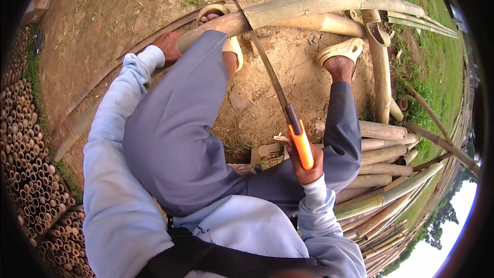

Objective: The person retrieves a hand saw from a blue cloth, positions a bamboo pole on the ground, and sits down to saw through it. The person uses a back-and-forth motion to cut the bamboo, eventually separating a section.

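Note:
A hand saw (270, 72) with an orange and dark handle is gripped in my right hand (307, 162). Its long narrow blade reaches up and away and crosses a thick bamboo pole (298, 9), sitting in or against it near the pole's left part. My left hand (169, 46) is wrapped round the left end of that pole, beside my raised knee. My left leg (180, 103) lies against the pole's near side. Part of my left fingers is hidden behind the pole. Cream clogs (339, 51) are on my feet.
A second bamboo pole (329, 23) runs under the first, near an upright bamboo post (381, 72) at the right. Stacked bamboo poles (386, 175) lie at right. Many cut bamboo tubes (31, 149) are piled at far left. Bare soil and grass cover the ground.

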Demonstrator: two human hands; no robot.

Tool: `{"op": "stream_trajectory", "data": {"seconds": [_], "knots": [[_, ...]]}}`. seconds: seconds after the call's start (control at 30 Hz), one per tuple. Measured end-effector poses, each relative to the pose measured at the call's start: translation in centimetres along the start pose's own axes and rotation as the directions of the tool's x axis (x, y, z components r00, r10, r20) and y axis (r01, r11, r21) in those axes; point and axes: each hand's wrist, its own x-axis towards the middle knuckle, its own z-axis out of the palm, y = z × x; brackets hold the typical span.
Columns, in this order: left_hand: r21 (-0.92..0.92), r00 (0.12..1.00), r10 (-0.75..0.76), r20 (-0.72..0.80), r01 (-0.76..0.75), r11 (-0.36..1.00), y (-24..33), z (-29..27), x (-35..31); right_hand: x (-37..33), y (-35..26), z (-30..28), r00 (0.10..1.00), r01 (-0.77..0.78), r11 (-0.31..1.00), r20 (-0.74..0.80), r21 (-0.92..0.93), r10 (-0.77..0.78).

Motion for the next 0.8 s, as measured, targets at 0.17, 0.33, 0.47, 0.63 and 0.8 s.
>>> {"op": "stream_trajectory", "data": {"seconds": [0.17, 0.33, 0.47, 0.63, 0.8], "knots": [[-0.037, 1.0, -0.008, -0.017, 0.008, 0.999, 0.2, 0.3, 0.1, 2.6, -2.3, -0.2, 0.988, 0.154, 0.987, -0.015, 0.05, -0.153], [-0.002, 1.0, 0.007, -0.026, -0.007, 1.0, 0.2, 0.3, 0.1, 14.8, -0.9, 4.5, 0.983, 0.18, 0.973, 0.001, 0.144, -0.182], [-0.005, 0.998, 0.01, -0.055, -0.01, 1.0, 0.3, 0.4, -0.1, 7.4, -0.6, 1.6, 0.997, 0.068, 0.997, 0.045, 0.028, -0.069], [0.025, 0.999, -0.025, 0.039, 0.024, 0.999, 0.0, 0.7, 0.7, -0.3, -2.4, -2.2, 0.997, -0.033, 0.998, 0.073, -0.053, 0.037], [0.057, 1.0, -0.02, -0.022, 0.021, 0.998, -0.6, 0.6, 1.0, 13.5, -0.4, 5.1, 0.994, 0.101, 0.99, 0.037, 0.1, -0.105]]}}
